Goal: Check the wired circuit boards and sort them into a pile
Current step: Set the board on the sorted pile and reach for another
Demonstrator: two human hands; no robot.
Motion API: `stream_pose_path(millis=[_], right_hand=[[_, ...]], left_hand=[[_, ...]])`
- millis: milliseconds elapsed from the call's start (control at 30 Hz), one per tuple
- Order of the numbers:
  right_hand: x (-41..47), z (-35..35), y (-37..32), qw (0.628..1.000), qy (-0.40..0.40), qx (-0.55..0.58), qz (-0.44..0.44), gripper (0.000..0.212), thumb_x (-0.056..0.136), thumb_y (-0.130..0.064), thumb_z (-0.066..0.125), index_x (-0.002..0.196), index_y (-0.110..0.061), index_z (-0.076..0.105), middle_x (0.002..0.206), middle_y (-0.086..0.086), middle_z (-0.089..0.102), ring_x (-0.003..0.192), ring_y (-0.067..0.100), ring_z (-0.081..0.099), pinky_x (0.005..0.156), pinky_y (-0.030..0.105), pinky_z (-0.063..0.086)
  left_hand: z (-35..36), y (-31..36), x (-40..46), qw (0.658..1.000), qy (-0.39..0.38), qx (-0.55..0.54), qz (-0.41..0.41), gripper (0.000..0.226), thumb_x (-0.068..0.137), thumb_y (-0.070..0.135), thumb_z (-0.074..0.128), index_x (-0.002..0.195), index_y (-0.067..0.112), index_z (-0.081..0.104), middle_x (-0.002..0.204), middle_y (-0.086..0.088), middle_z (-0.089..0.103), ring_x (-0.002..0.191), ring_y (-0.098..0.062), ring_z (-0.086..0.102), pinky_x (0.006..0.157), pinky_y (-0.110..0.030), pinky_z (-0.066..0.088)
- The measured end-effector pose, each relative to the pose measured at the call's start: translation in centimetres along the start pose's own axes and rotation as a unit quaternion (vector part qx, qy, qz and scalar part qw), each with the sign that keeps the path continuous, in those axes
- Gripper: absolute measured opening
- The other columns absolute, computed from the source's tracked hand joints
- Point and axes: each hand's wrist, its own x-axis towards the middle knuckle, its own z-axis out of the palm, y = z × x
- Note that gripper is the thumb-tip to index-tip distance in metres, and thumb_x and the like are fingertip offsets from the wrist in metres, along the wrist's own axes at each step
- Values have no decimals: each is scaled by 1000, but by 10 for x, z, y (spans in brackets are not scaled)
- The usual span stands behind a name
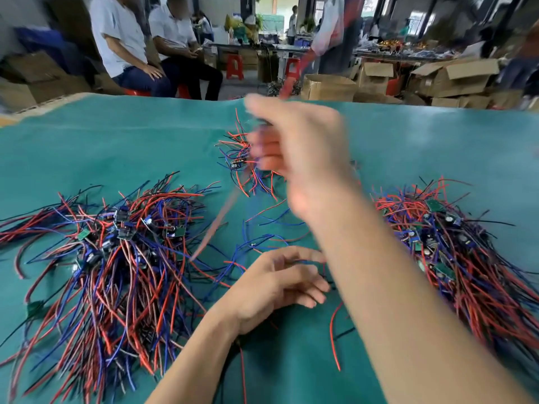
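We see two bare forearms, no sleeves, watch or gloves on view, the left hand (280, 284) with short trimmed nails, the right hand (294, 153) perhaps ringless, too blurred to say.

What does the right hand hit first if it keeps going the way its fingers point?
The right hand is raised and blurred, fingers pointing left and away. First in that line is probably the small far pile of wired boards just past its fingertips. Its height above the green mat is unclear, so it may pass over.

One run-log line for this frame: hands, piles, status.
right hand: raised, motion-blurred, grip unclear | left hand: on green mat, fingering loose wires | board piles: left, right, far | status: sorting underway
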Motion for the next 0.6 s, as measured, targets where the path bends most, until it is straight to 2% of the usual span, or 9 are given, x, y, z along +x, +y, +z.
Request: stream_pose_path(millis=[100,133,200,233,267,333,400,467,600], right_hand=[[4,71,13,982,-136,-130,10,38,87,-41,75,71,-6,72,53,2,68,43,14,61,43,20,45],[10,85,20,957,-181,-225,-7,49,88,-53,70,68,-9,70,54,0,69,47,16,65,48,22,49],[32,87,36,864,-207,-455,-52,61,89,-68,59,63,-13,55,67,2,66,66,25,67,65,28,53],[43,75,41,817,-188,-542,-62,59,89,-66,58,64,-14,48,78,6,61,77,29,63,71,31,49],[55,59,47,786,-164,-593,-63,50,89,-58,60,69,-14,48,89,11,58,88,32,61,75,34,48],[72,15,63,751,-109,-650,-38,26,88,-37,63,97,-12,60,114,18,61,110,39,62,84,41,50],[75,-33,85,709,-71,-702,15,39,87,-25,63,123,-12,59,131,17,59,120,40,61,91,44,51],[70,-67,107,691,-74,-717,58,39,86,-23,64,124,-13,61,133,16,58,121,39,60,93,43,51],[71,-94,134,746,-30,-665,32,26,86,-12,66,111,-20,67,123,11,63,116,35,61,92,38,50]], left_hand=[[0,1,-6,1000,8,-18,9,23,61,29,68,80,34,81,81,11,76,76,-1,71,68,-18,56],[-1,0,-7,1000,7,-24,8,24,58,30,67,78,35,81,80,11,76,75,-1,71,66,-17,55],[-3,-2,-4,1000,9,-23,8,23,60,24,68,79,26,80,82,5,76,74,-6,70,68,-20,56],[-3,-2,-1,1000,11,-21,8,21,65,19,69,83,22,79,84,0,75,74,-10,70,69,-23,56],[-4,-3,2,1000,14,-21,5,19,71,12,70,88,18,77,87,-6,74,75,-14,69,71,-26,56],[-6,-5,6,999,25,-31,-10,21,85,3,66,104,8,70,92,-19,71,74,-20,68,69,-26,56],[-9,-7,8,999,30,-35,-17,30,87,4,63,117,0,63,94,-22,70,74,-22,67,68,-25,56],[-9,-6,8,999,30,-35,-17,36,87,5,63,122,-3,60,93,-22,70,74,-21,67,68,-25,56],[-7,-4,7,999,38,-24,-19,29,94,-1,58,123,-5,58,93,-22,69,74,-20,67,67,-24,56]])
